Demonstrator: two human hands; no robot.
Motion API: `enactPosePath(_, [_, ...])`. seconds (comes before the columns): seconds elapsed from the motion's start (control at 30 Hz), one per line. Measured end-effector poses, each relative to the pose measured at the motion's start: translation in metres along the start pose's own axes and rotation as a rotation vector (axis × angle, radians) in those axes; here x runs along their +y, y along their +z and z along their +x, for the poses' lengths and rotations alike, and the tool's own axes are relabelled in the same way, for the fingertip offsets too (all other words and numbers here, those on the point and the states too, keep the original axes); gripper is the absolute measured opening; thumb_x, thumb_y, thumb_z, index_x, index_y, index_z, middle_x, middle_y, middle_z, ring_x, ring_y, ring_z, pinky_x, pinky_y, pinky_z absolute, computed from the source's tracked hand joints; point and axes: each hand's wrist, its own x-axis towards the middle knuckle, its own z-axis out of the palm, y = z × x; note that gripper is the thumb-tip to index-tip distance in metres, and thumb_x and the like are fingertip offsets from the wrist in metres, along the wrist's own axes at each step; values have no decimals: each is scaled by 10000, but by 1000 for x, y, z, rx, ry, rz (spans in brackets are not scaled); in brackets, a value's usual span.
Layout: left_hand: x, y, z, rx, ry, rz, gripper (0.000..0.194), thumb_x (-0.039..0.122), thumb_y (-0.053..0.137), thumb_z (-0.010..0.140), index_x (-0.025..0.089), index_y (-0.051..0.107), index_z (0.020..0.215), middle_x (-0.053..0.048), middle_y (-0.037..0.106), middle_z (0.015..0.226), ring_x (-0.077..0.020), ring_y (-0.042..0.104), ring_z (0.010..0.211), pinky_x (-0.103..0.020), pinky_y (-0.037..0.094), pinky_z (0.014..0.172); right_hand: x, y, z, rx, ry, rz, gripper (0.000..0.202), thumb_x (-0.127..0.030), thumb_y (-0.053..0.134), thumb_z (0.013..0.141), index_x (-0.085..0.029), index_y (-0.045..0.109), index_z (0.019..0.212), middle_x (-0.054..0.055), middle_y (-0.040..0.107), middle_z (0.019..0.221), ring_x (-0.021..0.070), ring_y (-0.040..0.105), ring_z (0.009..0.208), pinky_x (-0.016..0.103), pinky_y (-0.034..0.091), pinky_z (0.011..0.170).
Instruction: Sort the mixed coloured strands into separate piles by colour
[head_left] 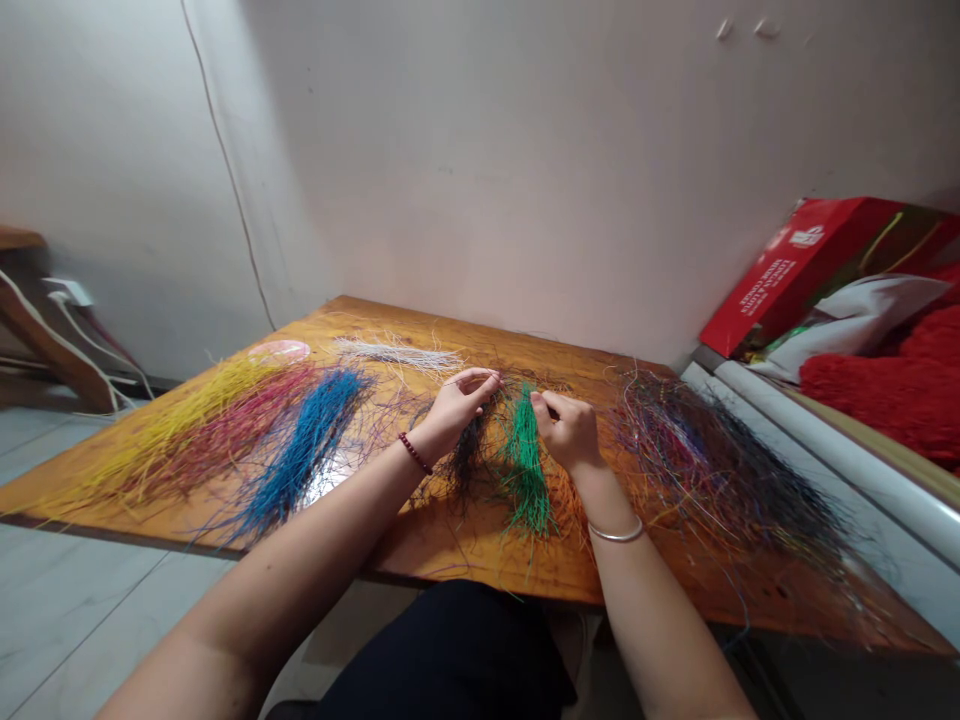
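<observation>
My left hand, with a dark bead bracelet at its wrist, is closed in a pinch over a dark bundle of strands; what its fingertips hold is too small to make out. Just right of the green bundle, my right hand is curled closed, its thumb near the green strands' top; anything inside it is hidden. A silver bangle circles that wrist. Blue strands lie left of my hands, and white strands lie behind them. Orange strands show beneath my right hand.
Yellow and red strands spread over the left of the wooden table. A mixed dark bundle covers its right side. Beyond stand a red box and red fluffy material. A wall rises behind the table.
</observation>
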Motion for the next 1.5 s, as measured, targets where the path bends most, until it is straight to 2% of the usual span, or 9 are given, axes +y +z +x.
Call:
enactPosePath(0.2, [-1,0,1,19,-38,45,484,573,710,750,182,674,1033,-101,691,1033,-207,610,971,-221,397,616,-1,0,-1,-6,0,-20,434,-401,406,987,-198,513,618,19,551,569,132,489,550,269,284,589])
enactPosePath(0.47, [0,-1,-1,-31,-57,11,531,542,702,772,235,659,1202,-90,659,1121,-185,583,972,-207,370,599,-3,-1,1,-15,0,-13,451,-416,411,983,-198,491,597,11,548,554,121,458,518,271,275,583])
enactPosePath(0.63, [-3,-1,0,-51,-68,-6,487,547,700,774,232,674,1145,-83,635,1154,-152,564,930,-190,372,603,-3,-1,1,-25,4,-7,462,-425,405,984,-195,475,589,12,549,552,119,459,518,269,270,582])
enactPosePath(0.83, [-7,-2,2,-75,-65,-52,442,529,730,750,209,673,1049,-50,635,994,-94,535,740,-179,353,571,-3,-1,1,-33,9,-11,458,-428,409,981,-196,476,592,11,550,555,121,457,520,270,270,584])
enactPosePath(0.97, [-7,-2,1,-87,-28,-37,395,528,718,760,184,647,941,-35,619,927,-90,519,721,-176,359,578,-2,-1,1,-29,17,-24,454,-421,409,981,-195,483,595,14,550,555,121,454,520,269,269,584])
enactPosePath(1.13, [-5,-1,1,-48,0,-21,383,536,709,765,188,596,879,-23,606,908,-104,516,758,-173,367,582,-1,-1,2,-20,17,-27,454,-416,412,980,-194,478,589,15,541,554,121,460,530,270,263,581])
enactPosePath(1.3, [-6,-3,4,-22,62,-47,382,537,684,790,182,564,865,-7,562,836,-82,466,686,-165,352,562,3,-1,2,3,24,-35,452,-422,417,979,-194,468,591,14,526,552,125,454,538,273,256,577])
enactPosePath(1.5, [-6,-8,10,111,43,-134,387,522,707,766,193,542,885,-10,554,873,-72,443,650,-153,338,519,6,-1,2,24,26,-29,465,-431,417,977,-193,466,580,13,514,537,124,435,521,274,247,567])
